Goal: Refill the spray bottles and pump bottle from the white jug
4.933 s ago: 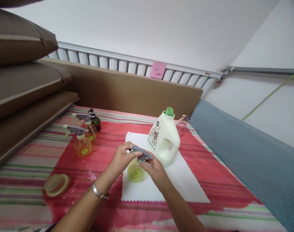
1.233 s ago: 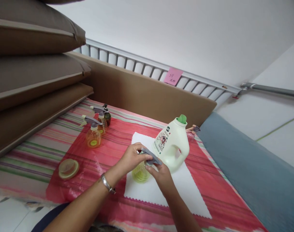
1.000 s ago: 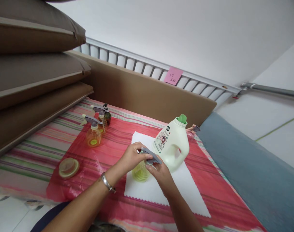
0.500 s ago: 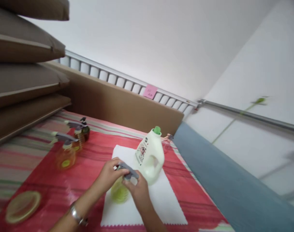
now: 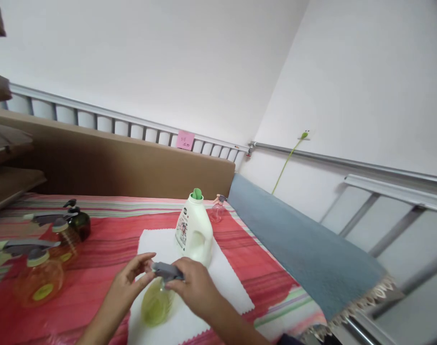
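The grey trigger head (image 5: 166,271) of a yellow-green spray bottle (image 5: 155,304) is gripped from both sides. The right hand (image 5: 194,288) is closed over the right end of the head, with the fingers wrapped across its top. The left hand (image 5: 129,283) is curled against the left end, where the head is pinched by the thumb and fingertips. Whether the head is seated fully on the bottle's neck cannot be told, as the joint is covered by the hands.

The bottle is stood upright on the near left part of a white cloth (image 5: 227,282), which is spread over a red sheet (image 5: 107,239). Just beyond the hands, on the far part of the same cloth, a white detergent jug (image 5: 195,232) with a green cap (image 5: 196,194) is placed, close to the hands but apart from them. A small pink spray bottle (image 5: 217,212) is seen farther back, to the right of the jug.

Well to the left, two orange spray bottles (image 5: 39,282) (image 5: 63,238) with grey triggers are set on the red sheet, and a dark pump bottle (image 5: 79,221) is stood just behind them. A blue-grey cloth (image 5: 297,244) is draped along the right side. A brown board (image 5: 114,165) is propped at the far edge, and a pink note (image 5: 185,141) is stuck on the rail above it.
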The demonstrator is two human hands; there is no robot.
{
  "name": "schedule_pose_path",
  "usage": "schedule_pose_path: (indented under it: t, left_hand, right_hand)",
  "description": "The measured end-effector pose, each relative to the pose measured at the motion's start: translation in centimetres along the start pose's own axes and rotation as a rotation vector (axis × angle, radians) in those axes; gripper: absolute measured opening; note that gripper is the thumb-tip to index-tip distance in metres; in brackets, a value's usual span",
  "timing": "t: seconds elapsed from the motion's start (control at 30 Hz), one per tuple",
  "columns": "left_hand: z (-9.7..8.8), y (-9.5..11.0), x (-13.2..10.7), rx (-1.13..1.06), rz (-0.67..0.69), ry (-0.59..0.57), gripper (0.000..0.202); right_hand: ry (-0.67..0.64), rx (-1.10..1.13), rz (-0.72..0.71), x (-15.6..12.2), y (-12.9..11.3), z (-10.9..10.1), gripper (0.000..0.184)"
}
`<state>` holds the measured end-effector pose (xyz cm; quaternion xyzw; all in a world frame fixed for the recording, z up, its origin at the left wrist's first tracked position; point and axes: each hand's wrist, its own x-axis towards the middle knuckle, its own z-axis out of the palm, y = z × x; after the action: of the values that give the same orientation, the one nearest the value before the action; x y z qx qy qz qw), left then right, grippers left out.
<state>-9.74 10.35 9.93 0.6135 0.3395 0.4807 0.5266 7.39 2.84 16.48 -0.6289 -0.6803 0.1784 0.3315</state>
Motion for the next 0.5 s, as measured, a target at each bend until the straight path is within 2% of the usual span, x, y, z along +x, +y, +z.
schedule_pose_path:
  t: [0.07,0.2,0.33,0.4,0.5]
  left_hand:
    - [-0.1,-0.6,0.0,0.026,-0.031,-0.013,0.038]
    - [0.3,-2.4,0.0,0.186,-0.065,-0.06,0.038]
    - [1.3,-3.5,-0.3,0.338,-0.054,-0.159,0.036]
    - [1.9,-3.9,-0.6,0.405,-0.058,-0.198,0.033]
    - [2.7,-4.9,-1.3,0.478,-0.122,-0.252,0.028]
  right_hand:
    - [-0.021,0.038,0.029,-0.7,0.7,-3.1,0.008]
    - [-0.064,0.12,0.13,-1.8,3.0,-11.9,0.012]
    - [-0.015,0.016,0.219,-1.0,6.8,-19.8,0.015]
    - [0.019,-0.05,0.254,0.2,9.5,-22.3,0.015]
    - [0.079,-0.169,0.3,2.9,14.0,-24.0,0.013]
